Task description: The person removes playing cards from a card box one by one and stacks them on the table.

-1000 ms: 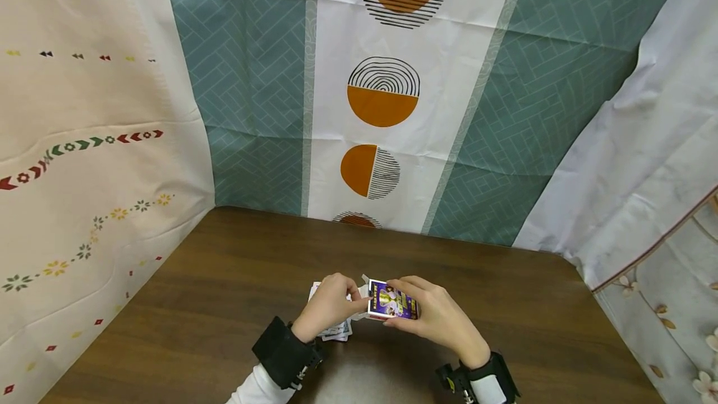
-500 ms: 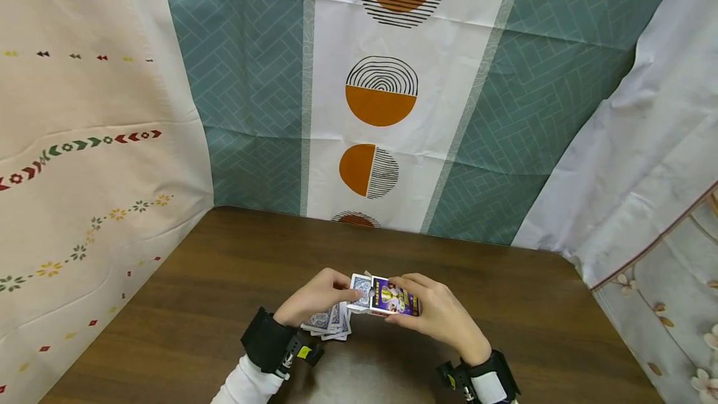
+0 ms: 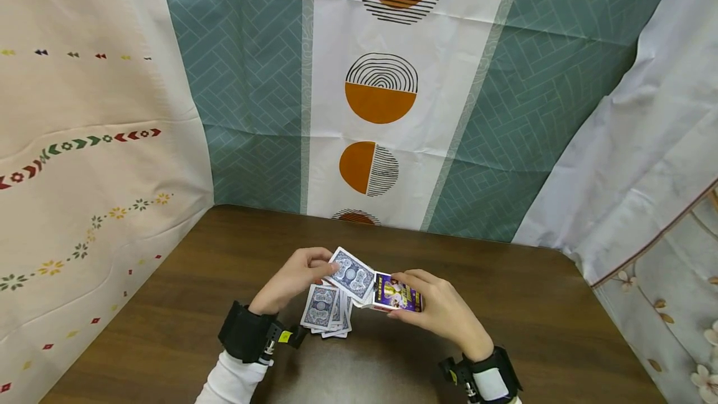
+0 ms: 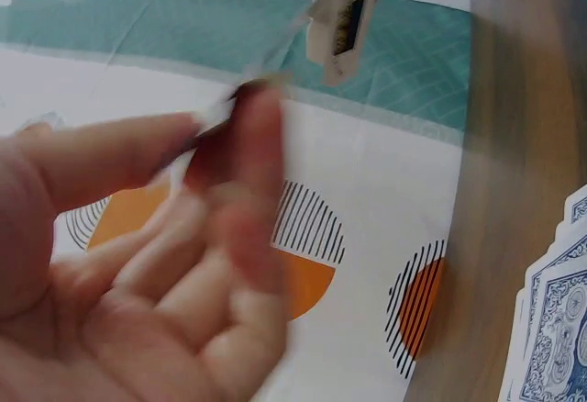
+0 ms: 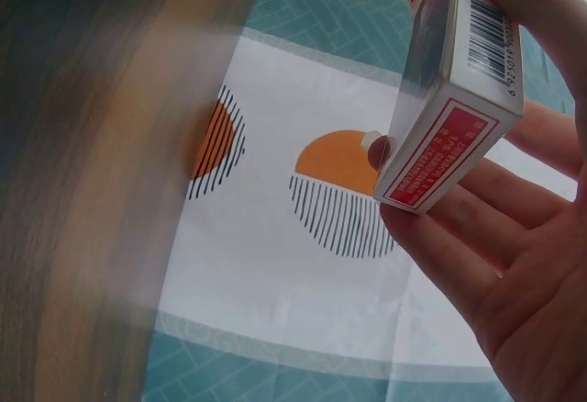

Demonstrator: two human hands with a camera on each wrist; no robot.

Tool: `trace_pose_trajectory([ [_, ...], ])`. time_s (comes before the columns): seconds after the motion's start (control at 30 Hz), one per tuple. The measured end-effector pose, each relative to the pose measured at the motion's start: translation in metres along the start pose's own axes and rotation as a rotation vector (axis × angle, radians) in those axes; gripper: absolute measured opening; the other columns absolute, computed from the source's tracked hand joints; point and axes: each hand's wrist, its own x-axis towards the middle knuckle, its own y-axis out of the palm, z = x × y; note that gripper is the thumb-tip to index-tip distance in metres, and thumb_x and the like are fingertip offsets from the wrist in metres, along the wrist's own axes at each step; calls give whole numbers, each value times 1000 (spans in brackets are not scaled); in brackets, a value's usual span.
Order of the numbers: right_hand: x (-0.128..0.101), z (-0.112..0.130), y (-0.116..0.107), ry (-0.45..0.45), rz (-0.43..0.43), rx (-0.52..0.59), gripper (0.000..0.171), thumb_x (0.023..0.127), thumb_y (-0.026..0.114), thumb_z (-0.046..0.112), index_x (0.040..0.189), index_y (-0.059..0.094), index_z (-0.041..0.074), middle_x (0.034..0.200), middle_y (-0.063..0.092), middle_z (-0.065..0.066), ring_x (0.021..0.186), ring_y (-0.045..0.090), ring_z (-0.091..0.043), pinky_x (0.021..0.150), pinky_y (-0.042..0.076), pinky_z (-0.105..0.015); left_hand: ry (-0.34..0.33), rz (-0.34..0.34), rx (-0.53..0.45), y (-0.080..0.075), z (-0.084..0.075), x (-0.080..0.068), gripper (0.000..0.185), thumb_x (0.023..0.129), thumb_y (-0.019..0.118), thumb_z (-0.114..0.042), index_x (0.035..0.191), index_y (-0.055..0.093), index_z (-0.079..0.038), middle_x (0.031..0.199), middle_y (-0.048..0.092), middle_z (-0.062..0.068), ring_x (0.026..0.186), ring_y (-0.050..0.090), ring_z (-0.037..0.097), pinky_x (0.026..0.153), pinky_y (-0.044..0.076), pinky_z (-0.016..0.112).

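A: One card (image 3: 351, 277), blue back up, pinched at its far corner by left hand (image 3: 296, 278). It sits just left of card box (image 3: 396, 293), near edge almost touching the box mouth.

B: Box?

A: Right hand (image 3: 443, 312) grips it, fingers curled round the sides, raised off table (image 3: 505, 304). Purple face up, barcode side toward the palm.

B: Other cards?

A: Loose card pile (image 3: 327, 313) on the table, left of the box, below the held card.

Cloth-draped recording booth (image 3: 381, 80), wooden table (image 3: 505, 304)
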Motion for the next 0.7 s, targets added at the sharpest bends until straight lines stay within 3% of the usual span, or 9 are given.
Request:
trace_pose_trajectory([
  [0.17, 0, 1, 1, -3, -5, -7, 58, 75, 79, 47, 119, 66, 13, 111, 67, -3, 83, 61, -9, 68, 51, -20, 9, -281, -118, 3, 0, 4, 26, 88, 71, -18, 104, 64, 2, 80, 71, 5, 74, 64, 12, 72, 49, 27],
  [0.3, -1, 1, 2, 4, -1, -9, 58, 75, 79, 48, 119, 66, 13, 111, 67, -4, 83, 60, -9, 67, 50, -20, -5, -391, -94, 2, 6, 6, 22, 86, 73, -19, 100, 69, -2, 83, 72, 8, 75, 61, 14, 73, 45, 29],
  [0.4, -1, 1, 2, 8, 5, -11, 58, 75, 79, 48, 119, 66, 13, 111, 67, -4, 83, 60, -9, 67, 50, -20, -34, -390, 38, 2, 17, 10, 17, 87, 72, -18, 97, 73, -5, 88, 72, 7, 80, 62, 14, 74, 46, 30],
  [0.57, 0, 2, 3, 13, 8, -12, 58, 75, 79, 49, 119, 67, 13, 111, 67, -2, 83, 60, -8, 68, 50, -20, -65, -327, 290, 5, 33, 13, 12, 91, 65, -11, 96, 75, -6, 97, 72, 9, 89, 65, 18, 73, 50, 32],
  [0.7, 0, 2, 3, 31, 18, -11, 59, 74, 79, 50, 119, 67, 15, 111, 67, -1, 83, 59, -8, 69, 50, -19, -42, -298, 440, 7, 42, 15, 10, 89, 65, -6, 90, 75, -3, 90, 72, 9, 80, 61, 18, 68, 47, 31],
])
